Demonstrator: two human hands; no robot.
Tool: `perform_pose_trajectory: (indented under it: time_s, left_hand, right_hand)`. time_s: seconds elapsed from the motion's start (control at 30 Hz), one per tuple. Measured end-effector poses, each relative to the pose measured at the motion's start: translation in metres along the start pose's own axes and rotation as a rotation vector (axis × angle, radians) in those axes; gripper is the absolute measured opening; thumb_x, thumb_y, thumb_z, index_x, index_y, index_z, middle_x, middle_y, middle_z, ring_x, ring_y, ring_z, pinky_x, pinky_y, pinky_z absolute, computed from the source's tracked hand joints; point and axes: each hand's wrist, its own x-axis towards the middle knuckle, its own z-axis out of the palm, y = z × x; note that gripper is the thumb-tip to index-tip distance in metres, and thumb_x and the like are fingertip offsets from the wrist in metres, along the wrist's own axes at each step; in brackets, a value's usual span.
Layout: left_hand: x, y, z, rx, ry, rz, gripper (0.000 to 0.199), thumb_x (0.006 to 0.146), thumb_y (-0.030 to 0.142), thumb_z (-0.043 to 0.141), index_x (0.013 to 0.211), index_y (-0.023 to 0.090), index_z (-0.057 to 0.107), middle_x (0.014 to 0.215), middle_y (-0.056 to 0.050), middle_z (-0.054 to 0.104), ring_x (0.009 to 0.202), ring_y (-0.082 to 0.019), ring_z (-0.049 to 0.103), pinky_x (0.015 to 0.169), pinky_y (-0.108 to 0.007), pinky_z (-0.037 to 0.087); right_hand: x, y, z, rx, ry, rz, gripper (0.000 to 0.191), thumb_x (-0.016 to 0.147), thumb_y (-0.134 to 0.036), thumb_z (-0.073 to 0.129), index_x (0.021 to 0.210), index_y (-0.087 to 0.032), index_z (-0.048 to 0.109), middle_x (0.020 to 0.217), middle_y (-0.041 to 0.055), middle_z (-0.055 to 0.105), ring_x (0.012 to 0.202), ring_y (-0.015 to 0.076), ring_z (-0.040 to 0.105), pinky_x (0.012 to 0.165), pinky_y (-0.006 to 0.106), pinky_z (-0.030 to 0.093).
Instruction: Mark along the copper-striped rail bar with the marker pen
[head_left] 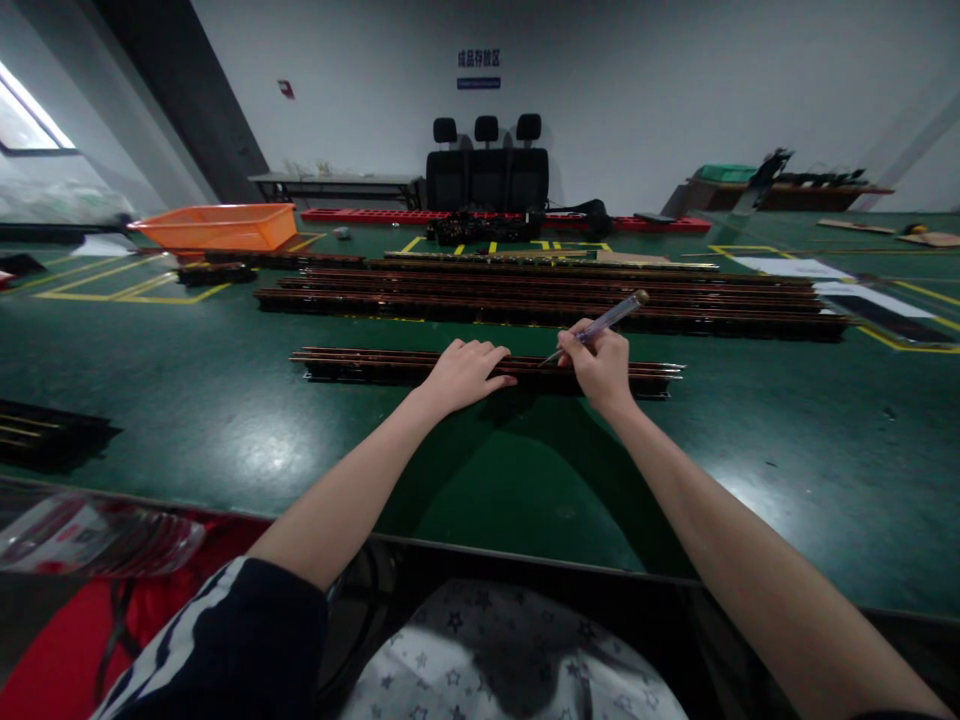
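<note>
A bundle of long, thin dark strips (pixel 367 366) with reddish-brown edges lies crosswise on the green table in front of me. My left hand (pixel 466 372) rests over its middle, fingers across the top and thumb along the near side, gripping it. Closed around the clear handle of a screwdriver (pixel 611 315) is my right hand (pixel 600 360). The screwdriver's thin shaft slants down to the left, and its tip is at the strips just right of my left hand. Whether the tip touches a strip is too small to tell.
Behind the bundle lies a wider stack of similar strips (pixel 555 297). An orange bin (pixel 217 228) stands at the back left, white papers (pixel 795 268) at the right. More dark strips (pixel 52 432) lie at the left edge of the green table (pixel 225 400). Black seats (pixel 487 178) stand beyond.
</note>
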Motion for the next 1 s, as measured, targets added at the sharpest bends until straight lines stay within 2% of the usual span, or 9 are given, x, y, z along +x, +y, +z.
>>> perform_pose_trajectory:
  time_s: [0.4, 1.0]
  left_hand:
    - [0.0004, -0.0014, 0.0015, -0.009, 0.002, 0.005, 0.05, 0.096, 0.052, 0.042, 0.127, 0.014, 0.054, 0.115, -0.011, 0.066, 0.105, -0.025, 0.06, 0.085, -0.036, 0.042]
    - [0.001, -0.0078, 0.0027, 0.015, 0.017, 0.009, 0.054, 0.093, 0.059, 0.043, 0.117, 0.013, 0.057, 0.107, -0.011, 0.066, 0.1, -0.025, 0.061, 0.082, -0.034, 0.04]
  right_hand:
    - [-0.0022, -0.0041, -0.0037, -0.13, -0.008, -0.027, 0.022, 0.081, -0.029, 0.056, 0.061, -0.021, 0.053, 0.051, 0.0008, 0.057, 0.048, 0.0169, 0.056, 0.053, 0.03, 0.042]
    - [-0.0037, 0.0007, -0.0001, -0.004, -0.043, 0.009, 0.023, 0.08, -0.036, 0.057, 0.064, -0.02, 0.057, 0.052, 0.0008, 0.06, 0.05, 0.0166, 0.06, 0.058, 0.031, 0.048]
